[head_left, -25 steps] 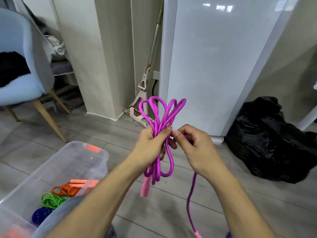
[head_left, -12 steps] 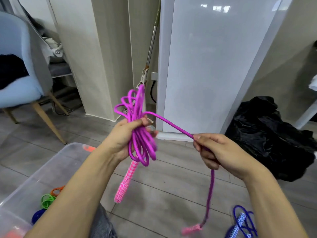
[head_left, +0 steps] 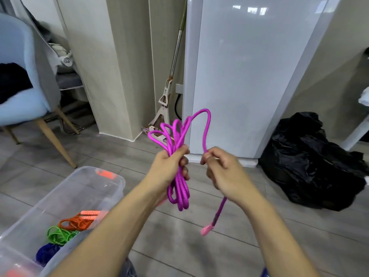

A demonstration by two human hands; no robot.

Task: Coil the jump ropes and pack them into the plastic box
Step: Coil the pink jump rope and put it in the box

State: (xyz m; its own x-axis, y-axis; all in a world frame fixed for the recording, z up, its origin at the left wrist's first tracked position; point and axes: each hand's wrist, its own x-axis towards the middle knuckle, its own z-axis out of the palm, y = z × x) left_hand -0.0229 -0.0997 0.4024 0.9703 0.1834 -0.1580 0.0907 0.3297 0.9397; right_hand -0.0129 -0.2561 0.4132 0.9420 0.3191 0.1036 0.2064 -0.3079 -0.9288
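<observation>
- The left hand (head_left: 167, 166) grips a bundle of loops of the purple rope (head_left: 177, 140), held in the air above the floor (head_left: 179, 246).
- The right hand (head_left: 223, 168) pinches the rope's free strand; its pink handle (head_left: 207, 229) dangles below.
- The box (head_left: 111, 184) sits lower left, holding orange (head_left: 77, 222), green (head_left: 60, 234) and blue (head_left: 47, 251) ropes.

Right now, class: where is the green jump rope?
In the head view, lower left: the green jump rope lies inside the plastic box, between the orange rope and blue rope.
</observation>
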